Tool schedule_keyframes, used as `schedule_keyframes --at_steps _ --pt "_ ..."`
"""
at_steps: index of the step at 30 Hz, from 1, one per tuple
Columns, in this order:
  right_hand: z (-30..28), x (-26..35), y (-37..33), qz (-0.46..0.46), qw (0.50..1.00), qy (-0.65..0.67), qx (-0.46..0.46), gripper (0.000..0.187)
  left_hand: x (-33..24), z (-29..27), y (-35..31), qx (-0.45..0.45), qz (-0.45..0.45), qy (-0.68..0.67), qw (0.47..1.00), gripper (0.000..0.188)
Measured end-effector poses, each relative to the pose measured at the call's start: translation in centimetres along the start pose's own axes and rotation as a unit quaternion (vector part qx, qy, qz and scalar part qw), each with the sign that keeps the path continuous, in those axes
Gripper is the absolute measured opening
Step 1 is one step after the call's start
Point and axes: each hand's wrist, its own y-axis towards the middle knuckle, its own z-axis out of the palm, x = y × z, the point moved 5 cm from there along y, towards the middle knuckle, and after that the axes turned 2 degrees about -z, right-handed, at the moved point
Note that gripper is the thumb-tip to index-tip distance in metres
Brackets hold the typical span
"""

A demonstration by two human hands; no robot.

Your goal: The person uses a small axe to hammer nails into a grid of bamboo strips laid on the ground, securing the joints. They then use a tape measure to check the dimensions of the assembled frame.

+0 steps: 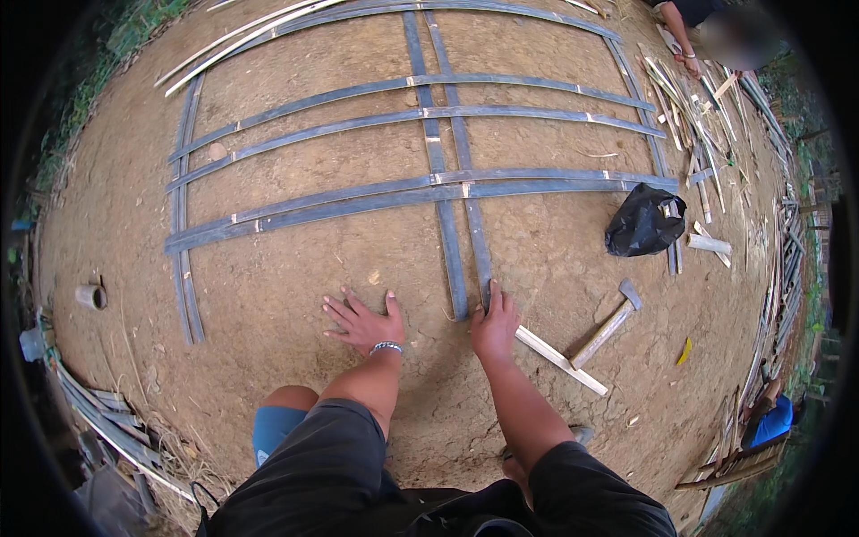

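Dark grey-blue split bamboo strips are laid on the ground as a crossing lattice point(349, 185). My left hand point(362, 324), with a bracelet at its wrist, lies spread on the bare dirt and holds nothing. At the near end of the right-hand one of two middle lengthwise bamboo strips point(479, 246), my right hand point(496, 324) has its fingers closed round the tip. A pale split bamboo piece point(564, 361) lies just right of that hand. Across its far part rests the wooden handle of a hatchet point(607, 331).
A black plastic bag point(644, 221) sits at the lattice's near right corner, beside a short bamboo tube point(709, 243). Another person's hand point(689, 64) is at the far right, near scattered pale bamboo strips point(684, 107). Another tube point(90, 296) lies at left.
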Motion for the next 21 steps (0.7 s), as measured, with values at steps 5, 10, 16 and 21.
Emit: schedule_keyframes --at_steps 5,10,16,21 --pt "0.30 0.19 -0.17 0.006 1.000 0.008 -0.006 0.069 -0.09 -0.11 -0.06 0.012 -0.001 -0.007 1.000 0.098" --pt "0.13 0.41 -0.12 -0.003 1.000 0.008 -0.003 0.068 -0.03 -0.32 0.02 0.013 0.000 -0.015 1.000 0.097" --pt "0.22 0.71 -0.37 -0.019 1.000 0.011 0.000 0.067 -0.08 -0.32 0.07 0.017 0.002 -0.008 1.000 0.097" --pt "0.54 0.60 -0.37 -0.003 1.000 0.021 0.009 0.068 0.00 -0.18 0.06 0.015 -0.001 -0.001 1.000 0.098"
